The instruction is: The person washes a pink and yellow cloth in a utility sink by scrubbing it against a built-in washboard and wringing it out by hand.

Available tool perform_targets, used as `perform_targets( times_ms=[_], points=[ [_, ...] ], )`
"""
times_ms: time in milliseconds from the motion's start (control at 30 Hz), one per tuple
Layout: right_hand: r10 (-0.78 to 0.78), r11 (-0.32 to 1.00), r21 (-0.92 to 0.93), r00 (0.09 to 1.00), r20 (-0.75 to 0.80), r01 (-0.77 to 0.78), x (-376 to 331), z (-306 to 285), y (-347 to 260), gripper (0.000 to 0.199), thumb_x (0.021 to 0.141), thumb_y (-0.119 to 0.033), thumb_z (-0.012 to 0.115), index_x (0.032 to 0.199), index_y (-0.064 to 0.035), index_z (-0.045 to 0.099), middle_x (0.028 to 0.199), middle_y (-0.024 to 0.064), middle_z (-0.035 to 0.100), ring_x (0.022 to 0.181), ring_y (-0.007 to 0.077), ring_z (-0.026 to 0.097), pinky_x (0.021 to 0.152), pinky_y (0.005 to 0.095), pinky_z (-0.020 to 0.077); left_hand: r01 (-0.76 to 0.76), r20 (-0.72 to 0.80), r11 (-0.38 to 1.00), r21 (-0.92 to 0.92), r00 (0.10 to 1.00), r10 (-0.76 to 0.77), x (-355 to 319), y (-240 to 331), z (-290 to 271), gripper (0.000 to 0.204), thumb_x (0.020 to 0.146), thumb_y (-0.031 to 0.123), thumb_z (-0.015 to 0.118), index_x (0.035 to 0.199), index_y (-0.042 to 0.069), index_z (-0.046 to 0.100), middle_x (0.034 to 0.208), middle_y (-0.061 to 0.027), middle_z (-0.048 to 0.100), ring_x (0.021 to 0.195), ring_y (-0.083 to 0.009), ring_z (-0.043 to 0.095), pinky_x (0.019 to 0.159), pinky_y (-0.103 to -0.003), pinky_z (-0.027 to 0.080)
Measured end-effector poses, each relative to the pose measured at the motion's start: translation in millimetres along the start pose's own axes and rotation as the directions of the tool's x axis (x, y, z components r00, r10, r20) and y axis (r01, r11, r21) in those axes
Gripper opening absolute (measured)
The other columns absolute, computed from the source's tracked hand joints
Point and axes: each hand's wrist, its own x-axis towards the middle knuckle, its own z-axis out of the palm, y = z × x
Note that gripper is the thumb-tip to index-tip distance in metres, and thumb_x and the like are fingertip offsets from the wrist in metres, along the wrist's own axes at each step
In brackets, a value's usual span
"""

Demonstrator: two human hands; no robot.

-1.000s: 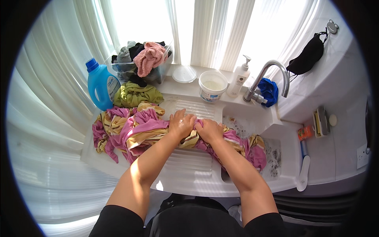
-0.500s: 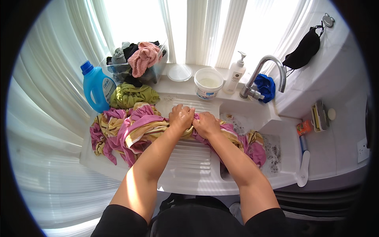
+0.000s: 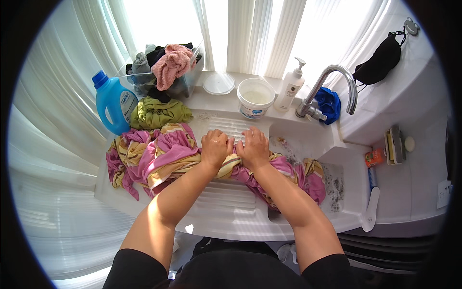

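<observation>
A long, bunched pink and yellow striped cloth (image 3: 163, 161) lies across the ribbed washboard (image 3: 226, 195) of a white laundry sink (image 3: 207, 226). Its right end hangs into the basin, where suds and dark specks show. My left hand (image 3: 216, 148) is closed over the middle of the cloth, fingers curled on its far side. Just to the right, my right hand (image 3: 254, 148) grips the same cloth, its fingers bent over the top. A short stretch of yellow cloth shows between the two hands. The fingertips are partly hidden.
Behind the washboard stand a blue detergent jug (image 3: 113, 103), a green cloth (image 3: 161, 114), a clear bin (image 3: 192, 79) of clothes, a white tub (image 3: 255, 98), its lid (image 3: 219, 84) and a pump bottle (image 3: 290, 86). A faucet (image 3: 332, 72) arches over the basin; a white-handled brush (image 3: 371, 209) lies at right.
My hands have moved slightly apart, and my right hand's fingers have loosened and lifted a little. The cloth between them looks less bunched. The view has shifted slightly.
</observation>
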Motion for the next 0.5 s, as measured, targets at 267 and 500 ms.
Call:
perform_targets(
  times_ms=[267,500],
  points=[
    [-0.380,0.923,0.198,0.856,0.352,0.328,-77.2,-101.2,-35.8,0.078,0.070,-0.053,0.072,0.131,-0.0079,0.053,0.121,0.0158,0.058,0.112,0.0310,0.055,0.099,0.0563,0.0332,-0.161,0.242,0.954,-0.251,0.944,0.223,-81.7,29.0,-103.2,0.047,0.087,0.043,0.062,0.117,0.008,0.062,0.114,-0.0132,0.060,0.115,-0.0347,0.052,0.106,-0.055,0.027],
    [-0.198,0.978,0.152,0.878,0.435,0.146,-52.0,-46.6,-32.3,0.061,0.061,-0.045,0.075,0.104,-0.0045,0.062,0.102,0.0168,0.066,0.096,0.0344,0.062,0.089,0.0508,0.0428,-0.029,0.207,0.986,-0.162,0.976,0.063,-52.8,15.6,-40.3,0.028,0.089,0.034,0.058,0.078,0.010,0.065,0.082,-0.0107,0.066,0.083,-0.0319,0.059,0.076,-0.046,0.040]
  ],
)
